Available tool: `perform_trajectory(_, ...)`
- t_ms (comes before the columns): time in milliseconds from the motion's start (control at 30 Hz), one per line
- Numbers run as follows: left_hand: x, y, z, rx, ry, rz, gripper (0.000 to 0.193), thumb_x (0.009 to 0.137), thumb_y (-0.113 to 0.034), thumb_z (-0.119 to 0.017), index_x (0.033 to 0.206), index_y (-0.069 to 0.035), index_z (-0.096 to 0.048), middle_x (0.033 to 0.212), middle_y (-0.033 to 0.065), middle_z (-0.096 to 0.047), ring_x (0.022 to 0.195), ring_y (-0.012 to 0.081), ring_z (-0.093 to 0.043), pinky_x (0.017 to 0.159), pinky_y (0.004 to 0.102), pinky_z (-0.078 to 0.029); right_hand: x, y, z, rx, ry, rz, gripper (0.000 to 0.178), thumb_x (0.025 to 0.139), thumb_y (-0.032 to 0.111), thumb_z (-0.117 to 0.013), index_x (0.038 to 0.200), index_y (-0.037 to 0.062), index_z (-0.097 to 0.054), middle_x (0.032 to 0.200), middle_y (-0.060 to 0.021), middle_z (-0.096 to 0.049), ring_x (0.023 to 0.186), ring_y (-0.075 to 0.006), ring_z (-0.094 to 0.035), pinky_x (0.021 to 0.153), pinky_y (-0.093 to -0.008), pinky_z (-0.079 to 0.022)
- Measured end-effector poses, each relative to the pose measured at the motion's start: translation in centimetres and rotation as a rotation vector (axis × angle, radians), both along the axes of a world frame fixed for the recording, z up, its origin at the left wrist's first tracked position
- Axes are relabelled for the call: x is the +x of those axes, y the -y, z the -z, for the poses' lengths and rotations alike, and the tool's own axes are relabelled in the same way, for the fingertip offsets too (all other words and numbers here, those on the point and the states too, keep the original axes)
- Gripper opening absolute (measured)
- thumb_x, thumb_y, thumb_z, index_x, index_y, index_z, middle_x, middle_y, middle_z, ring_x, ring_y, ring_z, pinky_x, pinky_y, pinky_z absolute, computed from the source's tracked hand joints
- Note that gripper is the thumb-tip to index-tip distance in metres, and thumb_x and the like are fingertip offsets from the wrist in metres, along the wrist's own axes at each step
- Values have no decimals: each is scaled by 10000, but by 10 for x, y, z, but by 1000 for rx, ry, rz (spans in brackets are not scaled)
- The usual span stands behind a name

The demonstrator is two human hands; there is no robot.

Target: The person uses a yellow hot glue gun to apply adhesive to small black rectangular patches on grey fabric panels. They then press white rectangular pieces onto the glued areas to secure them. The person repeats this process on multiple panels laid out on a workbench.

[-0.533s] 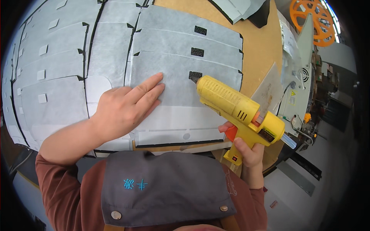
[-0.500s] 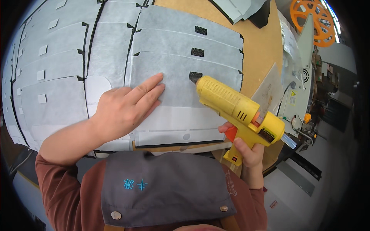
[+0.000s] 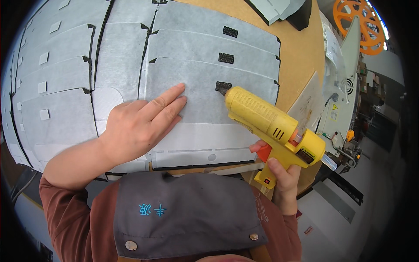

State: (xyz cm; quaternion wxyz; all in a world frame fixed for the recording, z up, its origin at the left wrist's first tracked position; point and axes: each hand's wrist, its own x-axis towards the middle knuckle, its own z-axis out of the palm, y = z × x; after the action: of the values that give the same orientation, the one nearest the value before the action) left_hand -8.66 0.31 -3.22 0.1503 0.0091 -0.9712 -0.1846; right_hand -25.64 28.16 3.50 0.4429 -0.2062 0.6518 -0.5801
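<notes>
My right hand is wrapped round the handle of a yellow hot glue gun, with a finger at its red trigger. Its dark nozzle meets the lowest of three small black textured patches on a layered pale grey sheet piece; whether it touches cannot be made out. Out of the gun's back end sticks a clear glue stick. My left hand lies flat on the same piece, left of the nozzle, fingers stretched out and holding nothing.
More layered grey pieces with small white squares spread over the left side. A tan board lies beneath, bearing a stained pale plate to the right. Beyond are a pale machine and an orange reel.
The picture has shifted slightly. The glue gun sits a touch further right in it, its nozzle still at the lowest black patch. My left hand stays in place.
</notes>
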Motion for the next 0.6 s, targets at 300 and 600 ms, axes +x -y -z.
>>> perform_trajectory(300,0,0,-1,-2,6,5,387,772,-99,-759,1144,-60,-660,1262,104,-661,528,118,-568,478,245,-473,0,-2,2,-15,18,35,563,854,-9,-567,1386,-59,-389,1234,-224,-553,1108,-319,-604,974,-455,-477)
perform_trajectory(600,0,1,0,-2,14,15,394,769,-95,-761,1147,-56,-655,1254,111,-663,535,116,-577,476,242,-473,-1,-2,5,-28,6,37,554,875,34,-585,1388,-53,-394,1217,-222,-560,1082,-309,-609,957,-441,-479)
